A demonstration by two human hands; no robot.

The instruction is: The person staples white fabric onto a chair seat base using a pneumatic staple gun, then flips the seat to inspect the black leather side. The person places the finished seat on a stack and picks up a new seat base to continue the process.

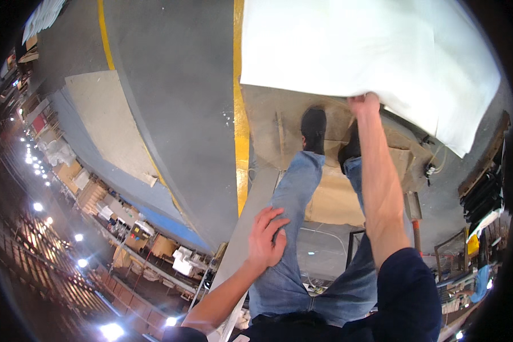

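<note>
A large white sheet (347,45) spreads across the upper right of the head view; whether it is cloth, paper or plastic I cannot tell. My right hand (365,104) reaches forward with its fingers closed on the sheet's near edge. The part of the sheet under my fingertips is hidden. My left hand (267,238) rests by my left thigh, over the jeans (293,194), its fingers apart and nothing in them. Below the sheet's edge, brown cardboard (330,199) lies under and around my dark shoes (313,126).
A yellow floor line (241,131) runs along the sheet's left side. Farther left, a flat beige board (111,122) lies on the grey floor. A dark cable with a plug (431,169) is right of the cardboard. Dark rolled or stacked items (481,196) stand at the far right.
</note>
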